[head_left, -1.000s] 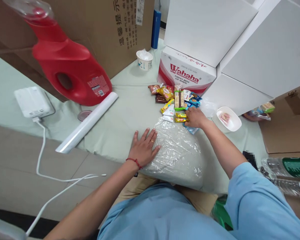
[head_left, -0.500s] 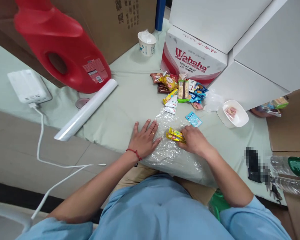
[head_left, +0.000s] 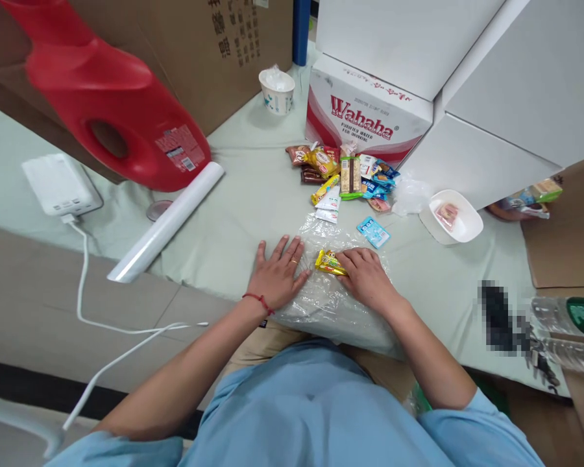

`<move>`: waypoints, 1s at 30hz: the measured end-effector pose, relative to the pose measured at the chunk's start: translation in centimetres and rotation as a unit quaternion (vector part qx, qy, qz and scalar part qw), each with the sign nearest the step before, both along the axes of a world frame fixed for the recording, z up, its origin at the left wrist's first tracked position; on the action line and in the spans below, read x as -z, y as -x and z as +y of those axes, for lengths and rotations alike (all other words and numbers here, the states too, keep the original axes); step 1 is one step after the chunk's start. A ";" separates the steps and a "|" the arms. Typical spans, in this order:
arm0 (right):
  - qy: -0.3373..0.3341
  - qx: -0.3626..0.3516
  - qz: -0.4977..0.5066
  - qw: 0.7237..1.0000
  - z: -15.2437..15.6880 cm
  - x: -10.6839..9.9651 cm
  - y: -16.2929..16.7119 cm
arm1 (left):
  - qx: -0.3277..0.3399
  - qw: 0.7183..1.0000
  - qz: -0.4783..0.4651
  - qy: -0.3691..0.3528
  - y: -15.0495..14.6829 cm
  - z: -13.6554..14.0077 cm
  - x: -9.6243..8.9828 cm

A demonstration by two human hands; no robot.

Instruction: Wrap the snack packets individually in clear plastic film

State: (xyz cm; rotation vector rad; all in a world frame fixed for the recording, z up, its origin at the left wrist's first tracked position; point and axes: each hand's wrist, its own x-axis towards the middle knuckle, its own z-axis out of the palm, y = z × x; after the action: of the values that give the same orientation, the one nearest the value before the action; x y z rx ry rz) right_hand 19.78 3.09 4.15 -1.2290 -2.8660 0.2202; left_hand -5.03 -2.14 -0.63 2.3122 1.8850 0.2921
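Note:
My left hand [head_left: 277, 274] lies flat with spread fingers on the left edge of a clear plastic film [head_left: 316, 301], which covers the front of the table. Over the film, my right hand [head_left: 368, 275] has its fingers closed on yellow-wrapped snacks [head_left: 329, 262]; the wrappers' right ends are hidden under the fingers. Just beyond the film lies a flat blue packet [head_left: 373, 231]. Farther back is a pile of wrapped snacks [head_left: 351, 177] in brown, yellow, green and blue packaging.
A white film roll [head_left: 168, 220], a red jug [head_left: 121, 123] and a power bank [head_left: 61, 185] are on the left. A paper cup [head_left: 277, 92] and a Wahaha box [head_left: 365, 113] stand behind. On the right are a white bowl [head_left: 470, 230] and plastic bottles [head_left: 549, 316].
My right hand has slid a little to the left over the film with the yellow snacks, closer to my left hand. My left hand stays flat in place. The view has shifted slightly.

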 end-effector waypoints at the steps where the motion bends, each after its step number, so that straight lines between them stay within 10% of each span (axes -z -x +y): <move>1: -0.003 -0.005 0.002 1.000 0.1 0.2 -0.1 | 0.000 1.000 0.001 -0.002 0.0 0.0 0.0; 10: -0.006 -0.006 0.111 0.994 -0.5 -0.4 -2.3 | 0.007 0.999 -0.034 -0.017 0.7 0.2 0.2; 17: 0.026 -0.004 0.224 0.974 -7.4 -0.2 -8.1 | 0.110 0.968 -0.173 -0.147 3.2 -1.8 -0.8; 22: 0.040 0.039 0.203 0.978 -11.4 2.6 -9.7 | 0.288 0.939 -0.186 -0.003 4.9 -4.4 -1.2; 30: 0.100 0.034 0.286 0.952 -7.3 -0.5 -9.4 | 0.189 0.948 -0.251 0.056 5.4 -2.1 -1.9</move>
State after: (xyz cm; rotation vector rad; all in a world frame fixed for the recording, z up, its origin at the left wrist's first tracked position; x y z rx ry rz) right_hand 29.15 -4.22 4.63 -1.0610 -2.3366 0.7438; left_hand -10.42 -4.25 1.30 2.1882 1.1661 0.6312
